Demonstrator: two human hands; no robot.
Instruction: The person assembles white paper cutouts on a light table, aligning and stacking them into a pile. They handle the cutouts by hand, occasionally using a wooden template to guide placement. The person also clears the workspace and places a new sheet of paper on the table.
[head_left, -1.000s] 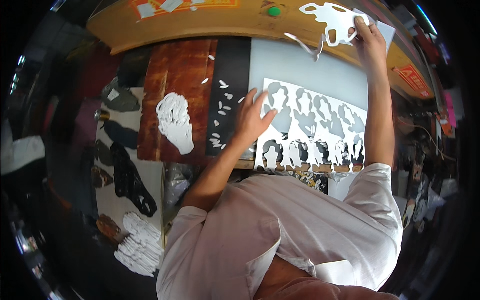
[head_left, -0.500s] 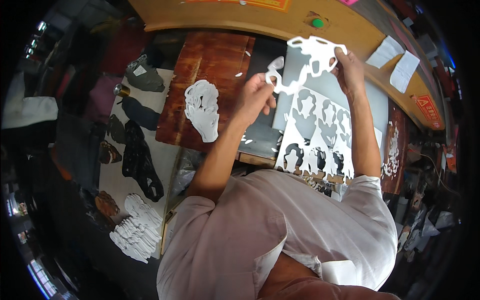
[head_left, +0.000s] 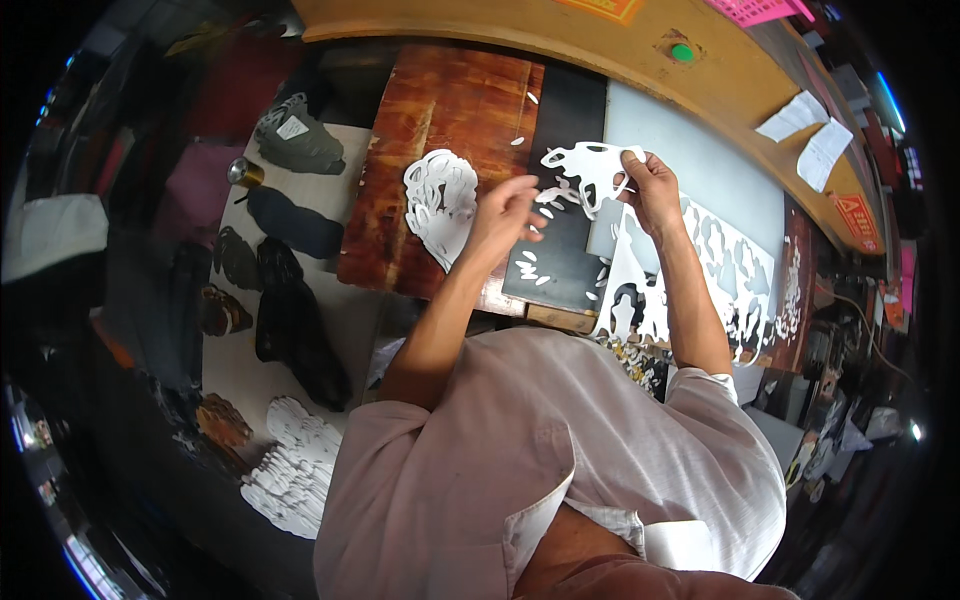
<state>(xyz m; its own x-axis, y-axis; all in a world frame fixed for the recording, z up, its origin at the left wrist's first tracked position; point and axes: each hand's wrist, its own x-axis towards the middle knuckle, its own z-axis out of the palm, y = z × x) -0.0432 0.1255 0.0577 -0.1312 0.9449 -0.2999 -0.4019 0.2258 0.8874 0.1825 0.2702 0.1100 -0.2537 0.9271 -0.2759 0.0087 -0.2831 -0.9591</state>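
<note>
My right hand pinches the edge of a white cut-out piece, a flat lacy shape with several holes, which hangs over the dark strip of the bench. To its left, my left hand is slightly blurred, its fingers apart and nothing seen in them. Beyond that hand lies a stack of similar white cut pieces on a reddish-brown board. Under my right forearm spreads a white sheet full of cut openings, partly hidden by the arm.
Small white offcuts are scattered on the dark strip. A pale cutting board lies below a yellow machine beam with a green button. On the left table are shoe parts, a can and stacked white pieces.
My left hand has let go of the white piece. My right hand has brought it lower and to the left. The view has shifted, so the bench appears farther right.
</note>
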